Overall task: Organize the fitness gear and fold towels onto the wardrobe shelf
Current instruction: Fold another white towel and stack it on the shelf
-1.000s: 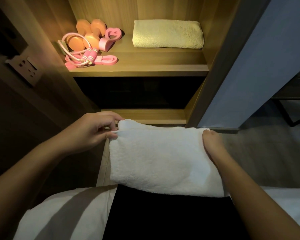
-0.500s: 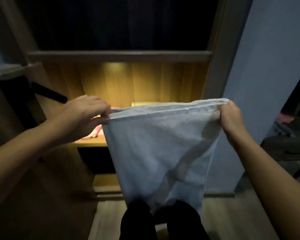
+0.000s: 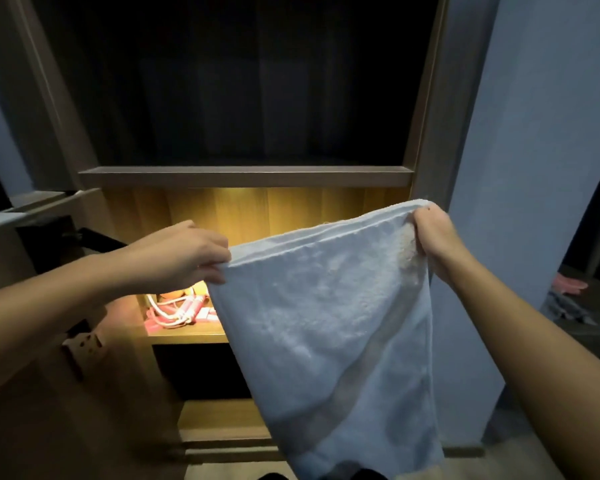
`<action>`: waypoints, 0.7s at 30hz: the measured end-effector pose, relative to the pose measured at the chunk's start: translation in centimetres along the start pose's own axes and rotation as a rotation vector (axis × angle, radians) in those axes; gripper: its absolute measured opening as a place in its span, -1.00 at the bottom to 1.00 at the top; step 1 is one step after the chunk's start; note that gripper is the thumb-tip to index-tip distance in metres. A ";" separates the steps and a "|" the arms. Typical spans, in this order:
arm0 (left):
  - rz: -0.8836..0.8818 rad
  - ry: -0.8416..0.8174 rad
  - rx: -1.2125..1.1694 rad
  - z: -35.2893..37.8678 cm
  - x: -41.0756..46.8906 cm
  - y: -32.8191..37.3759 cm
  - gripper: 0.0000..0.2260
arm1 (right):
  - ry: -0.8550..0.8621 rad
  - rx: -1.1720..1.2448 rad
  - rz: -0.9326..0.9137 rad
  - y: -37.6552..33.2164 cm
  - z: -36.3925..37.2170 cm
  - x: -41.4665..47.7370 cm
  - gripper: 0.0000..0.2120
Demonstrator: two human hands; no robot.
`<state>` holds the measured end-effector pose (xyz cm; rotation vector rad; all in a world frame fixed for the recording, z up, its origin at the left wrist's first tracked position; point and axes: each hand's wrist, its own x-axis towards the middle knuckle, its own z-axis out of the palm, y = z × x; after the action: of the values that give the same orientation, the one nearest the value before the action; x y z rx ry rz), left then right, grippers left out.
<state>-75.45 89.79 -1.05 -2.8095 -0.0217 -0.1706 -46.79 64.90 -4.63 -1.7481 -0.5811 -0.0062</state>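
Note:
A white towel (image 3: 326,327) hangs full length in front of the wardrobe, its top edge sloping up to the right. My left hand (image 3: 184,254) pinches its upper left corner. My right hand (image 3: 433,237) grips the upper right corner, held higher. Behind the towel is the lit wardrobe shelf (image 3: 187,336). On its left end lie a pink skipping rope (image 3: 177,311) and part of an orange dumbbell (image 3: 174,294). The towel hides the right part of the shelf.
A dark upper compartment (image 3: 243,91) sits above a wooden shelf board (image 3: 243,176). A wall socket (image 3: 84,344) is on the left side panel. A pale blue wall (image 3: 534,168) stands at the right. Lower wooden shelves (image 3: 219,427) lie below.
The towel went from lying folded on my lap to hanging unfolded in the air. Both hands rose with it, and the right hand now holds its corner higher than the left.

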 end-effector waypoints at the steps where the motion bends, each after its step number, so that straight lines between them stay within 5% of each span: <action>1: -0.023 0.010 0.032 0.1 0.2 -0.6 -0.91 | -0.112 -0.048 -0.023 -0.4 -0.2 0.2 -0.72; 3: -0.073 0.198 0.049 -0.2 1.0 -2.0 -0.93 | -0.271 -0.042 -0.092 -1.5 -1.3 1.6 -0.79; 6: -0.293 0.471 -0.215 -1.9 2.5 -3.3 -0.93 | -0.182 0.071 -0.198 -2.8 -2.6 3.4 -0.89; 11: -0.521 0.204 -0.383 -1.6 4.2 -3.9 -0.87 | -0.226 -0.054 -0.085 -0.9 -1.0 3.3 -0.90; 16: -0.523 0.604 -0.184 -3.1 4.7 -4.5 -0.90 | 0.158 -0.196 -0.380 -2.7 -0.2 4.3 -0.92; 19: -0.554 0.221 -0.038 1.0 4.8 -2.9 -0.87 | -0.068 -0.550 -0.239 -0.1 0.9 3.4 -0.84; 21: -0.550 0.177 -0.042 2.6 4.8 -2.5 -0.85 | -0.119 -0.558 -0.180 1.9 1.2 2.8 -0.81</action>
<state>-70.43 92.97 -2.16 -2.7469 -0.7565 -0.5484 -43.96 66.77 -5.81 -2.2384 -0.8825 -0.2088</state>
